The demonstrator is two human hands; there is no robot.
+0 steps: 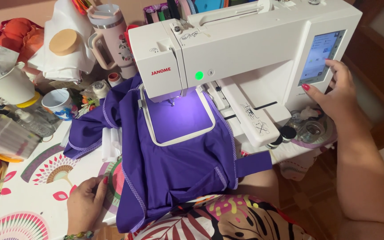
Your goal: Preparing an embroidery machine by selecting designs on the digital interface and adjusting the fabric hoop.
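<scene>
The white embroidery machine (pixel 245 49) sits at about 12 o'clock on the desk (pixel 45 186), with a purple garment (pixel 178 164) spread under it. A white hoop (pixel 178 120) clamps part of the cloth right below the needle, lit by the machine's lamp. The rest of the garment drapes toward 6 o'clock, over the desk edge and onto the person's patterned lap.

The right hand (pixel 334 93) is up at 2 o'clock, fingers spread loose and gripping nothing; one fingertip touches the touchscreen (pixel 323 55) on the machine's right end. The left hand (pixel 85 202) rests at 7 o'clock on the flowered tablecloth, just beside the garment's left edge, with the fingers curled in loosely. I can't tell if it's pinching the cloth or just lying next to it.

Over at 10 o'clock there's clutter: a pink tumbler (pixel 110 38), a white cup (pixel 7 84) and a small painted mug (pixel 58 103).
</scene>
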